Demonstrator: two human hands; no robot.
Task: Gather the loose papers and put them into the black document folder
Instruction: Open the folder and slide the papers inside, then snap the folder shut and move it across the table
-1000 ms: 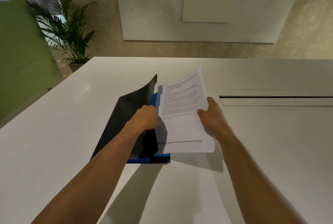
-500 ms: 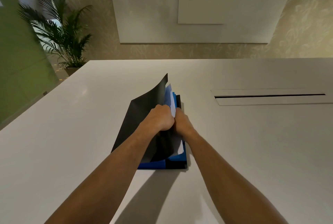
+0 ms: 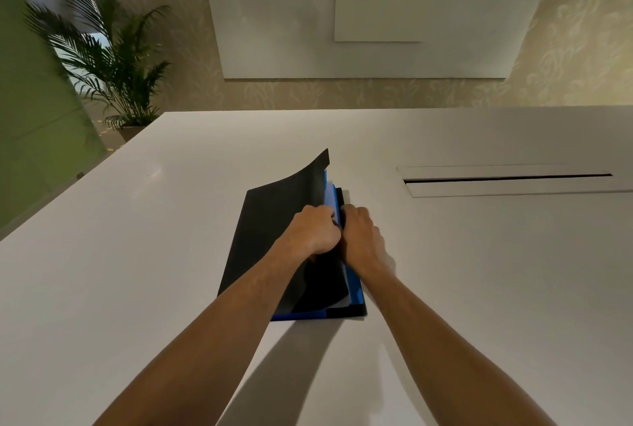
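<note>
The black document folder point(image 3: 270, 230) lies in the middle of the white table point(image 3: 137, 254), with blue inner sleeves point(image 3: 356, 292) showing along its right and near edges. My left hand point(image 3: 313, 232) grips the black front cover and holds it lifted and curled to the left. The papers point(image 3: 330, 193) sit inside the folder, and only thin pale slivers show at the far end and the near corner. My right hand point(image 3: 359, 237) is at the folder's right edge, fingers curled in on the papers under the cover; its fingertips are hidden.
A long recessed slot point(image 3: 507, 180) with a flap runs across the table to the right of the folder. A potted palm point(image 3: 113, 59) stands beyond the table's far left corner. A pale wall with white panels point(image 3: 342, 14) is behind the table.
A second ago my right hand held the printed papers up beside the open folder. They have since gone in under the cover, and both hands have drawn together at the folder's right edge.
</note>
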